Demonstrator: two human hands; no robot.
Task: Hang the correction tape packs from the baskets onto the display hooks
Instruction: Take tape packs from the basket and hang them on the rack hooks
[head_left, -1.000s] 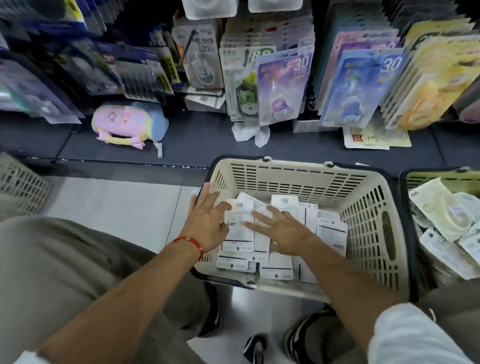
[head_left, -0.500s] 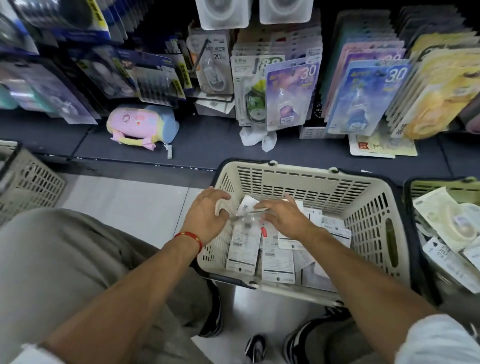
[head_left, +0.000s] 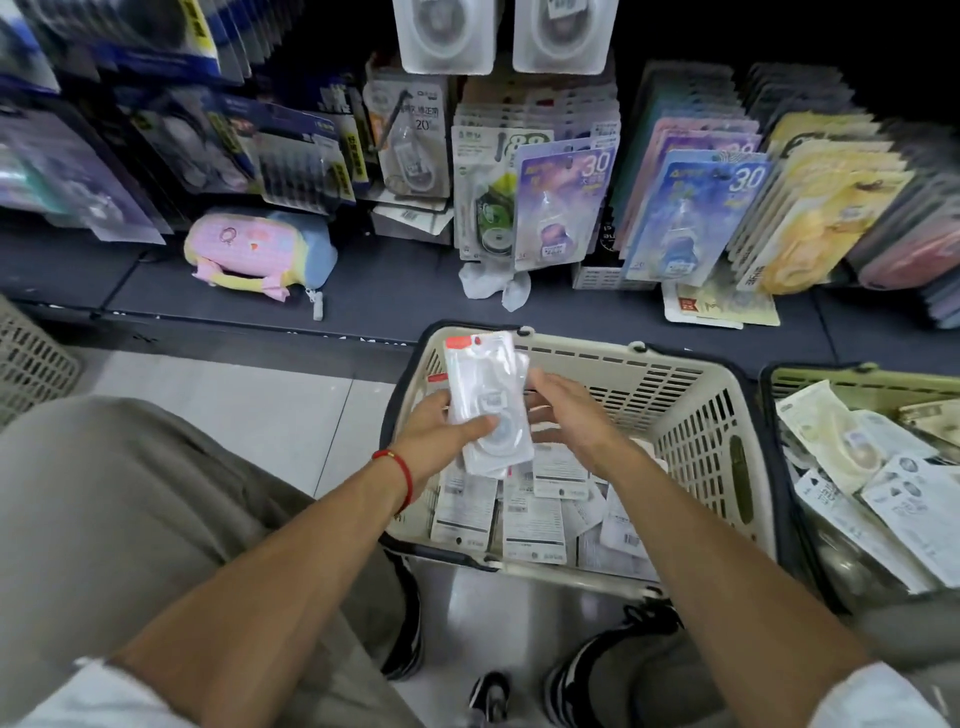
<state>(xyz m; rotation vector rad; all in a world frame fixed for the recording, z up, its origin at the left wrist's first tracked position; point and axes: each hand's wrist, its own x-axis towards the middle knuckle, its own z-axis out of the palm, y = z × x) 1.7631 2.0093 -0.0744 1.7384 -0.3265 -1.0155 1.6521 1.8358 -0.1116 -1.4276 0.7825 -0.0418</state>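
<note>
My left hand (head_left: 434, 434) grips a small stack of clear correction tape packs (head_left: 485, 400) with red top corners, held upright above the beige basket (head_left: 691, 415). My right hand (head_left: 569, 410) hovers just right of the stack, its fingers relaxed and touching the packs' edge. Several more packs (head_left: 530, 525) lie face down in the basket's bottom. On the display hooks above hang rows of carded correction tapes (head_left: 558, 202), and two clear packs (head_left: 444, 34) hang at the top.
A second, green basket (head_left: 857, 384) with other packs stands to the right. A grey basket (head_left: 31, 358) sits at the left edge. On the dark shelf base lie a pastel pencil pouch (head_left: 260, 249) and crumpled white wrapping (head_left: 491, 283). My knees and shoes are below.
Both hands left the pile in the basket. My left hand lifted a stack of clear packs up above the basket, and my right hand moved beside it.
</note>
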